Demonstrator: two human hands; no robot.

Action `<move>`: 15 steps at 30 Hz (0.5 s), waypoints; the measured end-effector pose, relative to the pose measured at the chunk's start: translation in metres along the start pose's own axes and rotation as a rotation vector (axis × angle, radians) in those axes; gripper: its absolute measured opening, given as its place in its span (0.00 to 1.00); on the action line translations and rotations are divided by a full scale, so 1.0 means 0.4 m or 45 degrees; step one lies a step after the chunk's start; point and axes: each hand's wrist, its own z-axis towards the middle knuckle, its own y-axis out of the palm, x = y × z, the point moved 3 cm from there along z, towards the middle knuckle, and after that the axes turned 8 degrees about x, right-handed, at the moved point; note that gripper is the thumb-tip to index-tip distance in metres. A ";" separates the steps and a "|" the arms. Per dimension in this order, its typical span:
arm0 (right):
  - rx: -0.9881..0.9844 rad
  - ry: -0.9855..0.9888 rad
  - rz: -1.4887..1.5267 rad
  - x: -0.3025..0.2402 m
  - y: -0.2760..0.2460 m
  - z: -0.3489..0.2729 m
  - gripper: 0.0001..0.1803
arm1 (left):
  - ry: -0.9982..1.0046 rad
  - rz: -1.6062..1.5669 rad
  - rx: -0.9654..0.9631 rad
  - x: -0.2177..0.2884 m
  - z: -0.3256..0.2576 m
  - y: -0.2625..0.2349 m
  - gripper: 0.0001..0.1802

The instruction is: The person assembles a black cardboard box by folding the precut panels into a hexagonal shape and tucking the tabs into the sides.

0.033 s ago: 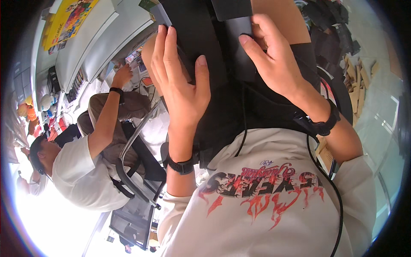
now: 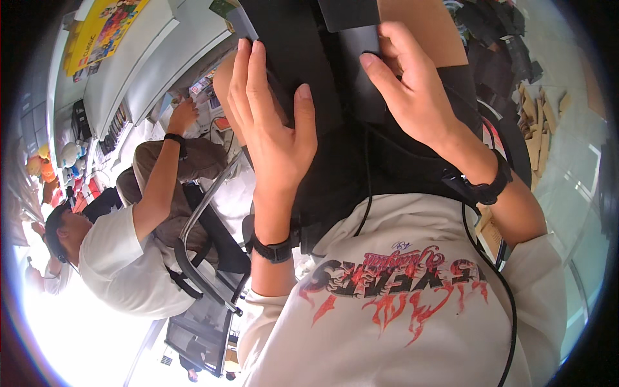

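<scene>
A black cardboard piece with folded panels [image 2: 296, 58] rests over my lap at the top of the view. My left hand [image 2: 274, 129] lies along its left side, fingers stretched out straight and thumb spread apart. Right of it, my right hand [image 2: 416, 90] pinches a black flap [image 2: 361, 51] of the piece, thumb on its face and the other fingers curled at its right edge. The far end of the cardboard runs out of view. Both wrists wear black bands.
A brown cardboard sheet [image 2: 419, 32] lies behind my right hand. Black pieces [image 2: 496, 58] and brown cardboard strips [image 2: 541, 122] are on the floor to the right. At left, a person [image 2: 129, 251] sits on a chair beside white shelving [image 2: 135, 58]. Thin black cables cross my lap.
</scene>
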 end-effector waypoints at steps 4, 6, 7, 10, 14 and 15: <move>-0.031 0.077 -0.029 0.001 -0.004 -0.005 0.14 | -0.004 0.004 -0.033 0.006 -0.002 -0.002 0.33; -0.016 0.034 0.008 -0.001 -0.005 -0.006 0.15 | -0.020 -0.039 -0.028 0.004 -0.007 0.004 0.33; -0.034 0.077 -0.020 0.000 -0.005 -0.008 0.15 | -0.019 -0.039 -0.026 0.004 -0.006 0.003 0.33; -0.036 0.072 -0.035 0.004 -0.002 -0.004 0.15 | 0.002 -0.010 -0.036 0.003 -0.003 -0.002 0.33; -0.033 0.068 -0.029 0.008 0.005 -0.004 0.15 | -0.008 -0.028 -0.038 -0.005 0.000 0.002 0.33; -0.034 0.070 -0.028 0.009 0.007 -0.004 0.15 | 0.004 -0.006 -0.050 -0.006 0.001 -0.001 0.33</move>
